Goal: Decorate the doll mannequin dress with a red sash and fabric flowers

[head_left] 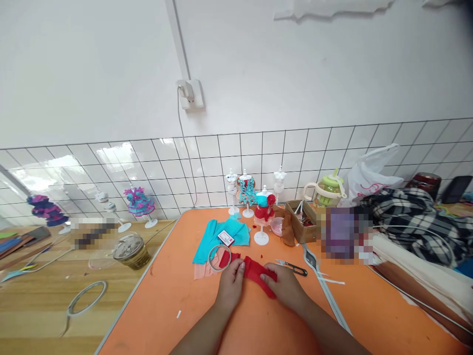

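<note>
A strip of red cloth (pixel 258 277) is stretched between both hands above the orange table. My left hand (pixel 232 280) pinches its left end, and my right hand (pixel 284 283) grips the right part with the thumb on top. Another red piece (pixel 229 258) lies just beyond my left hand, beside a round hoop (pixel 210 260) on pink cloth (pixel 201 271). Turquoise cloth (pixel 207 241) with a small white card (pixel 226 238) on it is behind them. Black-handled thread snips (pixel 298 269) lie beyond my right hand.
Small white mannequins stand at the back, one in a red and turquoise dress (pixel 263 209). A cardboard box (pixel 305 230), a green-lidded jug (pixel 328 191) and plaid cloth (pixel 414 227) are on the right. A cup (pixel 132 251) and another hoop (pixel 87 299) lie on the wooden table.
</note>
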The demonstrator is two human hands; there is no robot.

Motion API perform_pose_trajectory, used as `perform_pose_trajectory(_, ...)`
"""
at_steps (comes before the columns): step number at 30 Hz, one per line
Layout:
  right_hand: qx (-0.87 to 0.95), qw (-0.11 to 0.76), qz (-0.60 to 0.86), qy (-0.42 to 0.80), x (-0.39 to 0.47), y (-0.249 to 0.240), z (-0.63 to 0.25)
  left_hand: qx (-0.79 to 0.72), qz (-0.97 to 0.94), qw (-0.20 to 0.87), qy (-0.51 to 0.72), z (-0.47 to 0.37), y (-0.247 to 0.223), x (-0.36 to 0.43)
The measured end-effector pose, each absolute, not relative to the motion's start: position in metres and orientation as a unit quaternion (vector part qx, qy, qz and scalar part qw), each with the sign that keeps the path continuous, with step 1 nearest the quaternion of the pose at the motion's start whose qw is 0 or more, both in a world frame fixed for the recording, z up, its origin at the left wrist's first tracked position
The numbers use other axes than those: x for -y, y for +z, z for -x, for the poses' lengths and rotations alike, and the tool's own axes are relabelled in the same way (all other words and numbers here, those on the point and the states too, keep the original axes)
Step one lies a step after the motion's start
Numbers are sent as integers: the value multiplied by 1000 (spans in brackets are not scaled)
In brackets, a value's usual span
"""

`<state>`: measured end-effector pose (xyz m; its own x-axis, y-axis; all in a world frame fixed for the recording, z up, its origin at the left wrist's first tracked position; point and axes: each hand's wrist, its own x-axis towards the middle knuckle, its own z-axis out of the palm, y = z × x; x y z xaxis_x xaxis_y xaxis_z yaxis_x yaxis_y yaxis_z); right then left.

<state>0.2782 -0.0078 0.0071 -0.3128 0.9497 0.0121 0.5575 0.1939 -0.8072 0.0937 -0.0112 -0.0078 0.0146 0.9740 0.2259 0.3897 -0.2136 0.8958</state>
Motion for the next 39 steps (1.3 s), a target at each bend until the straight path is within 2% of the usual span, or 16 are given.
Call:
perform_pose_trajectory(4, 699, 276, 510, 418, 14, -6, -284, -560, -610, 321, 460, -89, -13, 6)
perform_pose_trajectory(9, 664, 308, 533, 425, 20, -6, -286, -584, -597, 306, 457, -86, -14, 0)
perform_pose_trajectory(11, 662, 304, 538, 424, 23, -5, -283, -596, -608, 268, 451, -85, -11, 1)
perform_pose_trajectory(14, 639, 305, 549, 444, 25, -7, -279, -582, -655, 153, 457, -84, -1, 10)
perform_pose_trajectory(16, 601, 305, 564, 477, 25, -10, -277, -521, -735, 110, 421, -87, 5, 19)
perform_pose_trajectory(18, 580, 299, 568, 502, 24, -12, -277, -438, -828, 107, 334, -94, 7, 27)
perform_pose_trajectory(20, 587, 286, 569, 500, 23, -14, -278, -420, -863, 107, 259, -102, 6, 31)
perform_pose_trajectory(27, 735, 174, 605, 253, 21, -3, -298, -467, -846, 118, 228, -107, -3, 26)
perform_pose_trajectory(31, 723, 184, 629, 219, 6, 12, -346, -486, -835, 131, 224, -100, -5, 27)
perform_pose_trajectory(34, 715, 180, 659, 151, -8, 9, -408, -493, -830, 140, 221, -99, -5, 27)
perform_pose_trajectory(36, 723, 151, 666, 106, -11, 0, -447, -494, -828, 132, 230, -100, -5, 27)
perform_pose_trajectory(39, 718, 110, 678, 114, -8, -16, -479, -497, -824, 107, 249, -102, -5, 25)
